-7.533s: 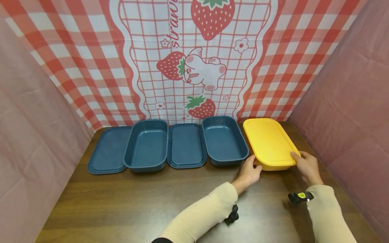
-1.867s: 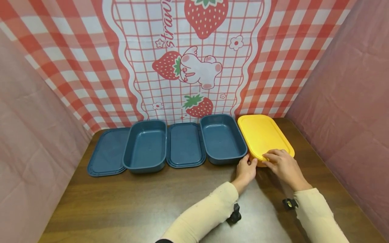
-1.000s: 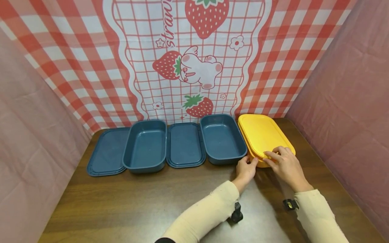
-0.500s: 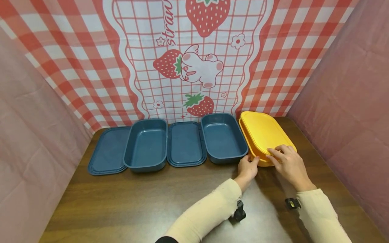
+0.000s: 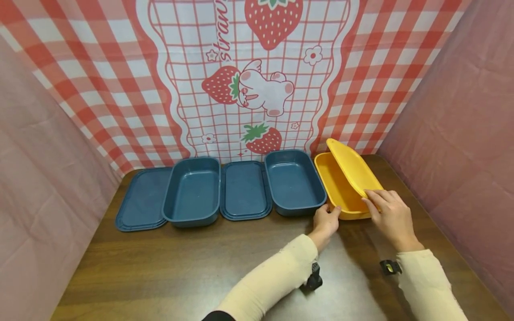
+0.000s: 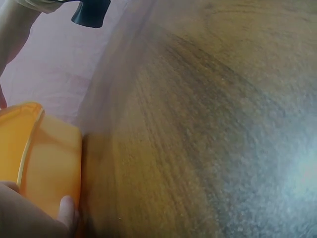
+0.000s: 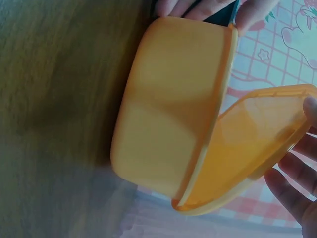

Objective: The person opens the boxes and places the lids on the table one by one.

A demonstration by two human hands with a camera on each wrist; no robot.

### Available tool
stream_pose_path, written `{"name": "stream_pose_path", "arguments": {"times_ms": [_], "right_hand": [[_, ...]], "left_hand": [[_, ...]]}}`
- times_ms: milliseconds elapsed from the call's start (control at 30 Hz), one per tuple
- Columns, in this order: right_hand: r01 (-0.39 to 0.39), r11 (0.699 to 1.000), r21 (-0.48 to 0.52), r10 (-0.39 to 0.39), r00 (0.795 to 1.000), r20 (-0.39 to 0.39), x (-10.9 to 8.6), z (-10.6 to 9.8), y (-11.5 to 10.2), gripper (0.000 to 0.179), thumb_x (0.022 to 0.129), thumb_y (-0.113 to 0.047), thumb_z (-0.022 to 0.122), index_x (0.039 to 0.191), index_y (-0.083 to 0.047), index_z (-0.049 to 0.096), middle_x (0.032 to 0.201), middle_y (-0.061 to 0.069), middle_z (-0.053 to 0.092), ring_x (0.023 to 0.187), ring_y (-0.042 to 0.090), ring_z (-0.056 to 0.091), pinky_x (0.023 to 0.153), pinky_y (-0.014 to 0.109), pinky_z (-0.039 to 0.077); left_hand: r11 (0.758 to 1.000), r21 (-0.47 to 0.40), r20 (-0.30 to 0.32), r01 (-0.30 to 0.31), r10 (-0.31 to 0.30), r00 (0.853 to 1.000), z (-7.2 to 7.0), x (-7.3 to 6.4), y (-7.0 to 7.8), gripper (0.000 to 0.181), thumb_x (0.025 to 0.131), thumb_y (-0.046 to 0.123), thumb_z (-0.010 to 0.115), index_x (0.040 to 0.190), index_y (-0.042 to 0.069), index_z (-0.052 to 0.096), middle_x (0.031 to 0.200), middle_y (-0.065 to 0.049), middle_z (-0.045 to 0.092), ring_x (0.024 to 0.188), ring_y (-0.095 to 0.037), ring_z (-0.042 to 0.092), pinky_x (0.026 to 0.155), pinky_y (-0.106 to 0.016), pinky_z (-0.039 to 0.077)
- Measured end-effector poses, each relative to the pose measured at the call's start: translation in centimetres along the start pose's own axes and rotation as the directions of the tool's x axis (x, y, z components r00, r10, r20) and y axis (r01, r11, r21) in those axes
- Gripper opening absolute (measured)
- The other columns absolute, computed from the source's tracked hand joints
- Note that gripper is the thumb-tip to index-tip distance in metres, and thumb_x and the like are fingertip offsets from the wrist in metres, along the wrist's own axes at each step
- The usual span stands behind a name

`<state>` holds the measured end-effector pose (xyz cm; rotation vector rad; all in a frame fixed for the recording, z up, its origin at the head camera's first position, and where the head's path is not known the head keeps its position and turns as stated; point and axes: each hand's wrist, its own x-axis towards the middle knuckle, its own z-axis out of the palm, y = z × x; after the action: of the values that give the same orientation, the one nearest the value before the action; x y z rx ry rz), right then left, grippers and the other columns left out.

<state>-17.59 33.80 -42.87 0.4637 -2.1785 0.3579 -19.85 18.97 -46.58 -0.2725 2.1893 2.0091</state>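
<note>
At the right end of the row, a yellow food container (image 5: 333, 178) sits on the table with its yellow lid (image 5: 355, 167) tilted up. The lid's left side is raised, while its right side stays low along the container's right rim. My right hand (image 5: 392, 217) pinches the near edge of the lid; the right wrist view shows the thumb (image 7: 311, 110) on one face and fingers on the other. My left hand (image 5: 326, 221) grips the container's near left corner, its thumb (image 6: 66, 210) against the outer wall in the left wrist view.
Left of the yellow container stand two open blue containers (image 5: 295, 180) (image 5: 192, 194). A blue lid (image 5: 246, 191) lies between them, and another blue lid (image 5: 144, 200) lies at the far left. A checked cloth (image 5: 120, 89) hangs behind the wooden table (image 5: 180, 272).
The yellow lid was flat on the container; its left side has lifted, opening the inside to view. My right hand moved from the container's right corner to the lid's near edge, then rightward and up.
</note>
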Motion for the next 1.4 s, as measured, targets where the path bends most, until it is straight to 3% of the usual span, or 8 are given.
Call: {"name": "stream_pose_path", "arguments": {"times_ms": [133, 300, 500, 767, 1033, 1233, 1367, 1400], "right_hand": [[-0.034, 0.999, -0.001, 0.034, 0.999, -0.028, 0.2, -0.4, 0.3, 0.031, 0.071, 0.002, 0.077, 0.101, 0.003, 0.072, 0.088, 0.018, 0.070, 0.076, 0.036, 0.058, 0.066, 0.049, 0.046], [-0.060, 0.998, 0.010, 0.061, 0.997, -0.048, 0.5, -0.8, 0.8, 0.027, 0.074, 0.003, 0.074, 0.100, 0.008, 0.070, 0.086, 0.022, 0.068, 0.075, 0.039, 0.058, 0.070, 0.047, 0.045], [-0.119, 0.993, 0.028, 0.121, 0.989, -0.087, 1.1, -1.3, 1.4, 0.023, 0.079, 0.006, 0.071, 0.102, 0.009, 0.068, 0.088, 0.024, 0.068, 0.077, 0.041, 0.058, 0.073, 0.044, 0.041], [-0.230, 0.971, 0.059, 0.237, 0.959, -0.156, 1.1, -1.7, 2.7, 0.018, 0.080, 0.007, 0.071, 0.098, 0.010, 0.068, 0.085, 0.027, 0.066, 0.075, 0.039, 0.056, 0.075, 0.013, 0.033], [-0.383, 0.916, 0.120, 0.400, 0.891, -0.215, 0.9, -2.3, 4.0, 0.015, 0.086, 0.005, 0.067, 0.099, 0.012, 0.070, 0.087, 0.030, 0.066, 0.077, -0.025, 0.037, 0.072, -0.002, 0.026], [-0.475, 0.869, 0.140, 0.495, 0.838, -0.228, 1.7, -3.2, 4.6, 0.019, 0.091, -0.002, 0.064, 0.102, 0.013, 0.069, 0.085, 0.020, 0.071, 0.072, -0.029, 0.038, 0.069, -0.002, 0.028], [-0.573, 0.799, 0.182, 0.601, 0.771, -0.210, 1.8, -3.4, 5.1, 0.022, 0.092, -0.006, 0.064, 0.105, 0.011, 0.070, 0.073, -0.024, 0.060, 0.064, -0.027, 0.040, 0.064, -0.004, 0.033], [-0.601, 0.772, 0.207, 0.635, 0.748, -0.194, 1.7, -3.5, 5.2, 0.024, 0.093, -0.007, 0.063, 0.107, 0.011, 0.069, 0.071, -0.022, 0.059, 0.062, -0.027, 0.042, 0.062, -0.004, 0.035]], "left_hand": [[1.000, -0.010, 0.007, 0.005, -0.005, 1.000, 0.0, 0.0, 0.1, 0.023, 0.092, 0.021, 0.066, 0.106, 0.004, 0.071, 0.102, -0.007, 0.072, 0.097, -0.019, 0.063, 0.091, -0.037, 0.051], [1.000, -0.004, 0.000, 0.003, -0.003, 1.000, 0.0, -0.2, 0.2, 0.017, 0.091, 0.019, 0.066, 0.098, 0.005, 0.071, 0.093, -0.006, 0.071, 0.089, -0.017, 0.061, 0.086, -0.036, 0.051], [1.000, 0.029, -0.002, -0.002, 0.002, 1.000, -0.1, -0.3, 0.4, 0.024, 0.091, 0.020, 0.067, 0.106, 0.001, 0.070, 0.101, -0.010, 0.071, 0.096, -0.021, 0.064, 0.089, -0.038, 0.052], [0.999, 0.036, -0.003, 0.022, -0.022, 1.000, -0.2, -0.4, 0.6, 0.025, 0.090, 0.020, 0.068, 0.106, 0.001, 0.070, 0.098, -0.008, 0.071, 0.095, -0.021, 0.063, 0.089, -0.039, 0.051], [0.998, 0.042, 0.003, 0.037, -0.037, 0.999, -0.3, -0.4, 0.6, 0.027, 0.090, 0.020, 0.068, 0.110, 0.002, 0.069, 0.102, -0.009, 0.071, 0.098, -0.022, 0.063, 0.091, -0.041, 0.051], [0.998, 0.048, 0.004, 0.040, -0.041, 0.999, -0.3, -0.3, 0.7, 0.026, 0.090, 0.020, 0.068, 0.109, 0.003, 0.069, 0.102, -0.008, 0.071, 0.097, -0.021, 0.063, 0.090, -0.041, 0.051], [0.997, 0.061, 0.001, 0.038, -0.038, 0.999, -0.3, -0.4, 0.7, 0.023, 0.091, 0.021, 0.068, 0.106, 0.004, 0.070, 0.098, -0.007, 0.071, 0.094, -0.020, 0.062, 0.088, -0.040, 0.051], [0.997, 0.063, 0.001, 0.040, -0.040, 0.999, -0.3, -0.4, 0.6, 0.023, 0.091, 0.021, 0.068, 0.105, 0.004, 0.070, 0.098, -0.007, 0.071, 0.094, -0.020, 0.062, 0.088, -0.040, 0.051]]}}
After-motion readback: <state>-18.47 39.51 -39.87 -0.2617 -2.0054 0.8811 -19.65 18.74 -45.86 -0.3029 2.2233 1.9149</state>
